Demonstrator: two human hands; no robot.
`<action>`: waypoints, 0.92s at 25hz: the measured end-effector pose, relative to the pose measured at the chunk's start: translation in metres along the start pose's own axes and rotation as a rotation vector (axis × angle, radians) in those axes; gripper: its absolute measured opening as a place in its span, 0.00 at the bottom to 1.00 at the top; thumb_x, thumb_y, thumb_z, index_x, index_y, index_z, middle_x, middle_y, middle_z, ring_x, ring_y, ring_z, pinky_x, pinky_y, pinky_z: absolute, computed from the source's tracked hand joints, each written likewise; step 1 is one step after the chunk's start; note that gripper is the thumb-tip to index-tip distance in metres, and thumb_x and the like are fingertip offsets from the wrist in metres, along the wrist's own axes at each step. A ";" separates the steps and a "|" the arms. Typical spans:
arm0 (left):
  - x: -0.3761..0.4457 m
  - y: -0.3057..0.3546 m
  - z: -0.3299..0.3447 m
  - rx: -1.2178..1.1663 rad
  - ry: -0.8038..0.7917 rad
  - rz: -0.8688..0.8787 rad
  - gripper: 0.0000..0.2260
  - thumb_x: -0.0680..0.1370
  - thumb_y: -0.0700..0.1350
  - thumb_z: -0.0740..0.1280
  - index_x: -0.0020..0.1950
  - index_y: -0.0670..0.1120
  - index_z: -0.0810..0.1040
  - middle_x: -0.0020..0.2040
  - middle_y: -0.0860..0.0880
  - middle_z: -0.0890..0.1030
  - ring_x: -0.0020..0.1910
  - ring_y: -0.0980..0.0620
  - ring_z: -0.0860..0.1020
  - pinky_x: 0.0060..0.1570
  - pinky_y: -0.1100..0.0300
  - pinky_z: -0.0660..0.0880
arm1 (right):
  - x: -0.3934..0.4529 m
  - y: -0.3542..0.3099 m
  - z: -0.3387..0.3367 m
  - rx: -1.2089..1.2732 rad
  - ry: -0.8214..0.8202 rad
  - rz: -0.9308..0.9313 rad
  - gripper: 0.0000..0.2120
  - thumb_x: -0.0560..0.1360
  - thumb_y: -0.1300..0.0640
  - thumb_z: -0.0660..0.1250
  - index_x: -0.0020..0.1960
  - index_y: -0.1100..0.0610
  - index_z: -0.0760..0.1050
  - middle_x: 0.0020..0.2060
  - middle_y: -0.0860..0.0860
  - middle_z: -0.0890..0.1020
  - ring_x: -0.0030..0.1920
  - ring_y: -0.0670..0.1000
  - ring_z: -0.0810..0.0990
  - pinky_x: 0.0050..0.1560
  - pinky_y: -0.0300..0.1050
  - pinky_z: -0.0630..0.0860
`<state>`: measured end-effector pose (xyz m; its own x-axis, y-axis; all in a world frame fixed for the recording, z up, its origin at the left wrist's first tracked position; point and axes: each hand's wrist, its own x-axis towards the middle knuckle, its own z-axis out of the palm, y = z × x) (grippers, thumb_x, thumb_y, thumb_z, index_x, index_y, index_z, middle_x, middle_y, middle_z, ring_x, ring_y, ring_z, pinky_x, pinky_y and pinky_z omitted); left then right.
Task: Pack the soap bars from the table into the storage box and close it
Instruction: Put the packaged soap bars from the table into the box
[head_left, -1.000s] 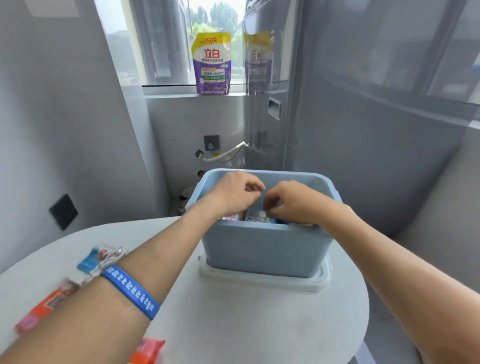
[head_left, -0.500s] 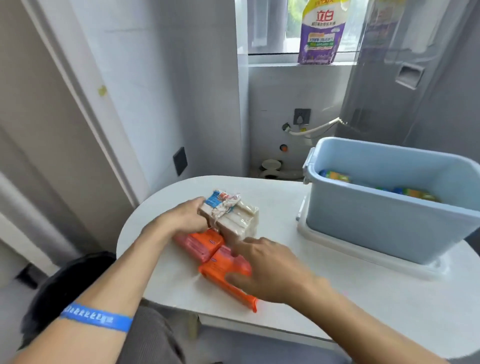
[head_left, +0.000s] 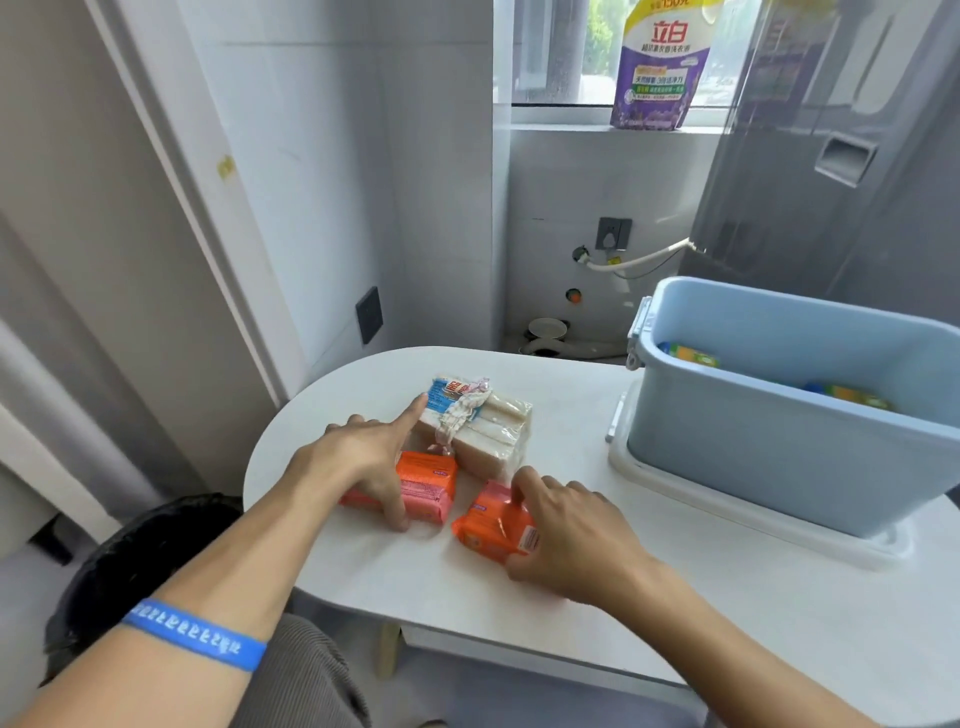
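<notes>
A clear-wrapped pack of pale soap bars (head_left: 488, 431) lies on the white table (head_left: 675, 597), with two orange-wrapped soap bars in front of it. My left hand (head_left: 363, 457) rests over the left orange bar (head_left: 426, 488), thumb at its front edge, forefinger touching the pale pack. My right hand (head_left: 566, 525) grips the right orange bar (head_left: 493, 525) between thumb and fingers. The light blue storage box (head_left: 779, 457) stands open at the right on its white lid (head_left: 675, 488). Several wrapped bars (head_left: 691, 356) lie inside.
A purple and yellow detergent pouch (head_left: 660, 62) stands on the windowsill. A grey appliance (head_left: 831, 182) rises behind the box. The wall is close on the left, with a dark switch plate (head_left: 369, 314). A black bag (head_left: 140, 561) sits below the table's left edge.
Both hands left the box and came to the soaps at the table's left; the view swung left. The right hand has closed on the right orange bar, and the left forefinger stretched out.
</notes>
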<state>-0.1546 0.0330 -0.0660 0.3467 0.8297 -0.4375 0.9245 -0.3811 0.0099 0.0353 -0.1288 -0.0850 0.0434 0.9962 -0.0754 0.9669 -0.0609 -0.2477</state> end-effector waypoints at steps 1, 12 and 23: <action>-0.003 0.002 -0.001 -0.010 -0.007 -0.015 0.68 0.46 0.62 0.77 0.68 0.71 0.27 0.59 0.46 0.72 0.58 0.41 0.73 0.54 0.46 0.76 | 0.000 0.006 -0.005 0.038 -0.027 0.028 0.26 0.64 0.37 0.65 0.56 0.49 0.65 0.48 0.50 0.80 0.46 0.55 0.76 0.39 0.47 0.66; -0.046 0.024 -0.045 -1.376 -0.376 0.515 0.30 0.68 0.59 0.75 0.67 0.48 0.77 0.61 0.35 0.79 0.55 0.33 0.80 0.60 0.34 0.72 | -0.032 0.060 -0.092 1.749 -0.350 0.089 0.26 0.74 0.49 0.64 0.65 0.64 0.75 0.54 0.66 0.82 0.47 0.63 0.82 0.42 0.49 0.79; -0.056 0.236 -0.094 -1.778 -0.201 0.576 0.13 0.74 0.48 0.70 0.53 0.42 0.85 0.48 0.39 0.86 0.44 0.41 0.85 0.38 0.45 0.82 | -0.065 0.135 -0.167 1.626 0.563 0.465 0.13 0.74 0.49 0.68 0.49 0.58 0.83 0.41 0.56 0.88 0.38 0.57 0.87 0.38 0.51 0.83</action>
<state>0.0591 -0.0655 0.0450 0.7345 0.6671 -0.1247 -0.1733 0.3620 0.9159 0.2047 -0.1913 0.0474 0.6237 0.7584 -0.1892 -0.3311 0.0371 -0.9429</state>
